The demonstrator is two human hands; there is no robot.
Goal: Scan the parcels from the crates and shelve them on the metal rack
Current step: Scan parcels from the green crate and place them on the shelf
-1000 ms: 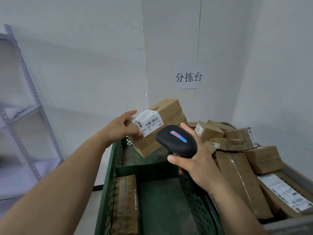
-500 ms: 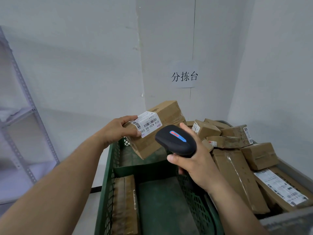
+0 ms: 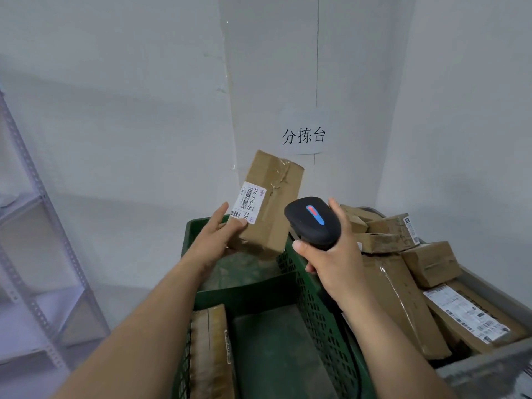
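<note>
Cardboard parcel (image 3: 270, 203) stands gripped in left fingers (image 3: 236, 227).

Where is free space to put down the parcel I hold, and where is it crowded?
Free: the green crate floor between the flat parcel at its left wall and its mesh right wall; also the floor under the held parcel. The metal rack shelf shows bare surface. Crowded: the grey crate, heaped with parcels.

Parcel sorting room: labelled cardboard parcels (image 3: 403, 283) piled beside green crate (image 3: 316, 306), metal rack (image 3: 37, 226) left of it, wall sign (image 3: 303, 135) above.
</note>
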